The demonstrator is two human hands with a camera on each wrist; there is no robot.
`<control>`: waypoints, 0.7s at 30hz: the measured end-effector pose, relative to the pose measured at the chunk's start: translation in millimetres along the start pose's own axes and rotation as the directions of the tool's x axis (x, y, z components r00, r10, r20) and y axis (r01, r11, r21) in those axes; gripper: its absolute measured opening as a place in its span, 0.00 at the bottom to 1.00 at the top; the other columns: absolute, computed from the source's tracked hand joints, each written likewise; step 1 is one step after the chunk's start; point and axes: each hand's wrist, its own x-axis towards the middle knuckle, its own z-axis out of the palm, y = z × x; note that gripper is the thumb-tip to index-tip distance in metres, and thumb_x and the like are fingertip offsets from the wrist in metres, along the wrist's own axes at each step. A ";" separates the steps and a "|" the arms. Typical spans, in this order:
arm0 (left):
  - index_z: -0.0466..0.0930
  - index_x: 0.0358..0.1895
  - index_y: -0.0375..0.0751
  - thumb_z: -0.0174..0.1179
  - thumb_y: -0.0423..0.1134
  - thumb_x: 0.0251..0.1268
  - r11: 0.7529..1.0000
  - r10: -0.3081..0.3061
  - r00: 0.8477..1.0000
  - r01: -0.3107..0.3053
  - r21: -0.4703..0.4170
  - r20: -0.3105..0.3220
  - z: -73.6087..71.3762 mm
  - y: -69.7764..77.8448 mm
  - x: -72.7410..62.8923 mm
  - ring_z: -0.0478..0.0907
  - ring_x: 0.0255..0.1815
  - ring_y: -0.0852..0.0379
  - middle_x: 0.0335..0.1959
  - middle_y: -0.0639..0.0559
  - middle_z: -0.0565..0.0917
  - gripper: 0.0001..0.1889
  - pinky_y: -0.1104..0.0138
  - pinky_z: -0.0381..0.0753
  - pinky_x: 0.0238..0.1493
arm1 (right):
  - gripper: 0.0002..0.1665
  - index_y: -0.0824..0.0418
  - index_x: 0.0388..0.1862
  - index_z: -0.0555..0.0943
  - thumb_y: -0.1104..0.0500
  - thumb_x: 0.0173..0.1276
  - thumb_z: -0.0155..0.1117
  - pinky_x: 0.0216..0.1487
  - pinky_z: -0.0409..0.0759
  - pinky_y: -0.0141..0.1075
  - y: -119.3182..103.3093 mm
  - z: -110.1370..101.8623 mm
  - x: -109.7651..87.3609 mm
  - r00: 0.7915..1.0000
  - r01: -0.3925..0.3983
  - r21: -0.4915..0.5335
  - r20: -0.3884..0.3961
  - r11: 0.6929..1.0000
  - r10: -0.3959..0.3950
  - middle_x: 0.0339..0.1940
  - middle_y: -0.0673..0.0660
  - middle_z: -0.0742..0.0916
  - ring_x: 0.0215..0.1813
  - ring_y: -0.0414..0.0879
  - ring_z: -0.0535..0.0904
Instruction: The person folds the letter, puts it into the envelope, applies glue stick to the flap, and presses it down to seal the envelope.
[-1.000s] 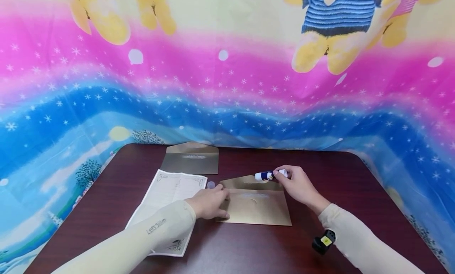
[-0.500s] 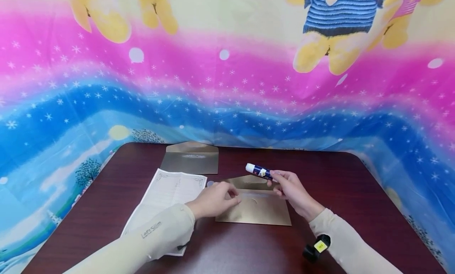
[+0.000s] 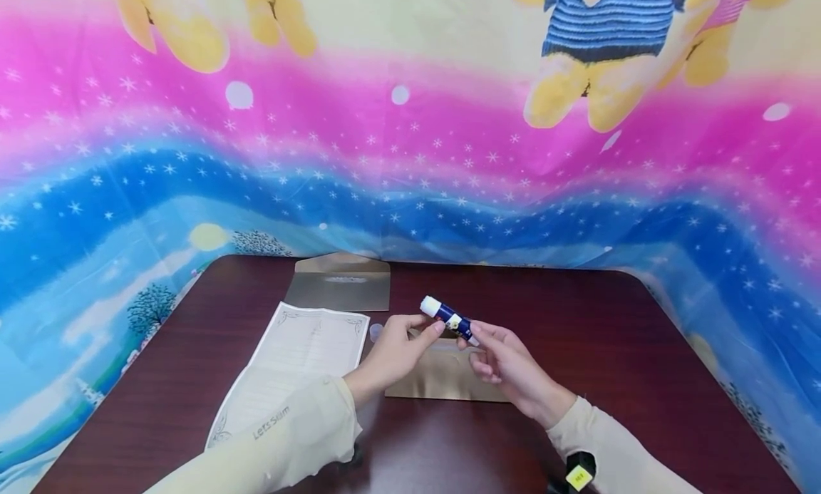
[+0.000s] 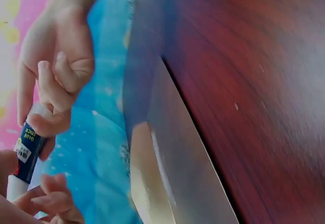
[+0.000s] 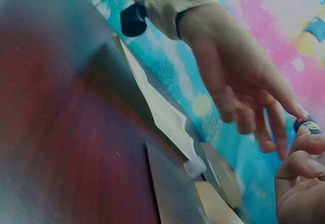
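Note:
A blue and white glue stick [image 3: 454, 321] is held over the table, tilted with its white end up and to the left. My right hand [image 3: 516, 373] pinches its lower end between thumb and fingers. From the other side, my left hand [image 3: 393, 350] has its thumb and fingertips around the stick near the white end, with the thumb on the barrel. In the left wrist view the label on the glue stick [image 4: 30, 141] shows between both hands. Under the hands lies a gold envelope [image 3: 442, 376], its upper part mostly hidden by them.
A printed sheet with a decorated border [image 3: 308, 351] lies left of the envelope, partly under my left sleeve. A small translucent cap [image 3: 375, 331] sits by its right edge. Farther back is another envelope [image 3: 340, 292] with its flap raised. A patterned cloth [image 3: 410, 159] hangs behind the table.
My left hand has lifted off the gold envelope and come up to the glue stick. My right hand has brought the stick left and tilted its white end upward.

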 end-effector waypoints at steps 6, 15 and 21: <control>0.87 0.45 0.36 0.61 0.43 0.73 0.992 -0.018 0.997 0.009 -0.126 -0.074 2.5 9.2 -5.3 0.66 0.23 0.62 0.25 0.48 0.79 0.13 0.71 0.65 0.24 | 0.20 0.59 0.60 0.73 0.46 0.82 0.48 0.23 0.63 0.23 7.1 10.2 -4.8 0.996 0.026 -0.033 0.081 0.999 -0.023 0.38 0.40 0.83 0.22 0.32 0.68; 0.84 0.52 0.33 0.61 0.39 0.73 0.975 -0.040 0.998 0.030 -0.219 -0.040 -1.1 10.0 -7.0 0.79 0.33 0.62 0.40 0.40 0.89 0.14 0.70 0.79 0.38 | 0.23 0.63 0.65 0.73 0.49 0.83 0.48 0.26 0.68 0.24 11.6 13.4 -7.9 0.983 0.056 -0.092 0.179 0.994 -0.039 0.44 0.43 0.86 0.27 0.33 0.75; 0.79 0.62 0.32 0.54 0.38 0.78 0.959 0.009 0.991 0.030 -0.281 0.134 -14.6 13.2 -7.0 0.70 0.29 0.60 0.34 0.46 0.80 0.17 0.74 0.65 0.22 | 0.22 0.66 0.68 0.72 0.57 0.83 0.45 0.29 0.73 0.24 8.6 2.9 -12.8 0.929 0.077 -0.053 0.366 0.996 -0.052 0.52 0.46 0.87 0.30 0.34 0.78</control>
